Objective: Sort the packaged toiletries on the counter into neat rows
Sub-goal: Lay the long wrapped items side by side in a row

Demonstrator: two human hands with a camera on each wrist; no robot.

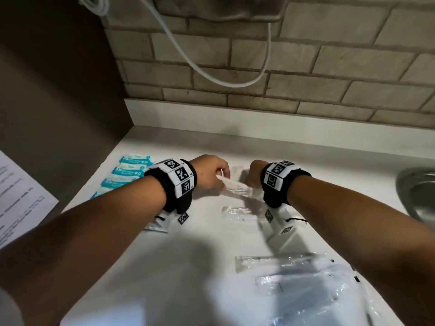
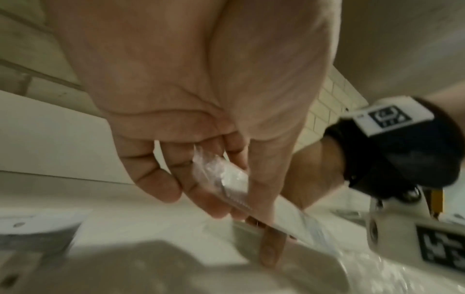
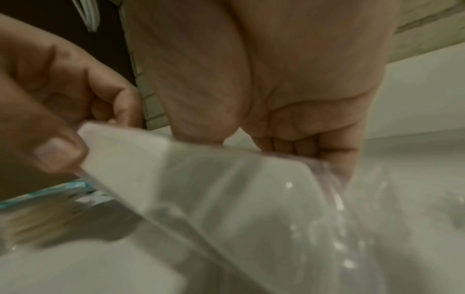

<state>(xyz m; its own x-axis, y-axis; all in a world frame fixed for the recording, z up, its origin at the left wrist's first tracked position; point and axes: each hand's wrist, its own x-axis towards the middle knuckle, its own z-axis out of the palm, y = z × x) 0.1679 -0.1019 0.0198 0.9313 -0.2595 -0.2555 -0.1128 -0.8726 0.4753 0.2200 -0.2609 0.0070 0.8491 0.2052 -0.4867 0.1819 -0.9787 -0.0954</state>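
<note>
Both hands hold one clear-wrapped white comb [image 1: 236, 189] just above the white counter [image 1: 202, 255]. My left hand [image 1: 213, 175] pinches its left end; in the left wrist view the thumb and fingers [image 2: 270, 234] close on the wrapped comb [image 2: 234, 191]. My right hand [image 1: 254, 175] grips the right end, and the comb [image 3: 201, 179] fills the right wrist view. Several teal-and-white packets [image 1: 127, 175] lie in a column at the left. Another clear packet [image 1: 242, 214] lies just in front of the hands.
A heap of clear-wrapped items [image 1: 306, 285] lies at the front right. A metal sink rim [image 1: 416, 196] is at the far right. A printed sheet [image 1: 18, 198] hangs on the brown wall at left. Tiled wall and a white cable [image 1: 211, 74] are behind.
</note>
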